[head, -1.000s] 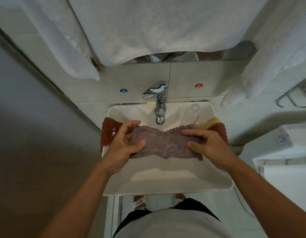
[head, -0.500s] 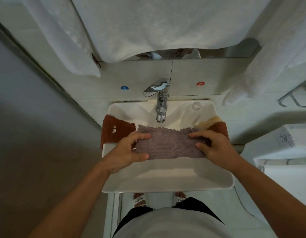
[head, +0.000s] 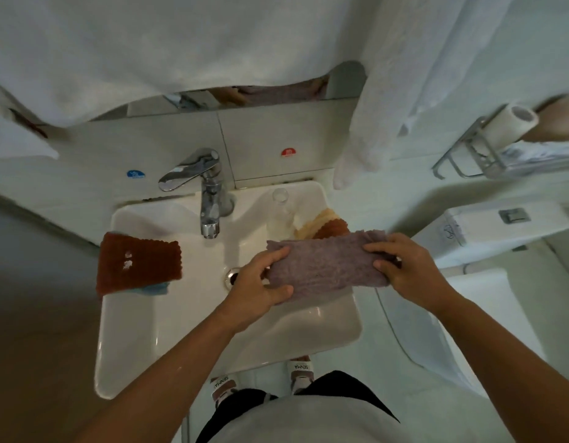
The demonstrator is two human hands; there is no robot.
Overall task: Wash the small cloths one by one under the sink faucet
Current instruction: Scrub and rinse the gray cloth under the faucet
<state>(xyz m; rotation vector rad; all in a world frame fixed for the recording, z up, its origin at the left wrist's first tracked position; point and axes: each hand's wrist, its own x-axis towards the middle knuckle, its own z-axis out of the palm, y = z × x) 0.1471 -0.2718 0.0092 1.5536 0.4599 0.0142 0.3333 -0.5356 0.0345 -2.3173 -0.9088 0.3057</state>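
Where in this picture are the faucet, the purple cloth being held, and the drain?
faucet [head: 209, 219]: head view, on the chrome spout.
purple cloth [head: 324, 263]: head view, on its middle between the hands.
drain [head: 232, 276]: head view, on the metal ring's visible left part.

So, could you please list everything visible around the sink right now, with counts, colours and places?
purple-grey terry cloth: one, held over the basin's right side
rust-brown waffle cloth: one, on the sink's left rim, over a blue cloth
beige and brown cloths: a pile, on the right rim
white ceramic sink: one, centre
chrome faucet: one, behind the basin, no water visible
clear glass: one, right of the faucet
white hanging towels: several, above
paper roll: one, white, on a metal rack at right
left hand: grips the cloth's left end
right hand: grips its right end
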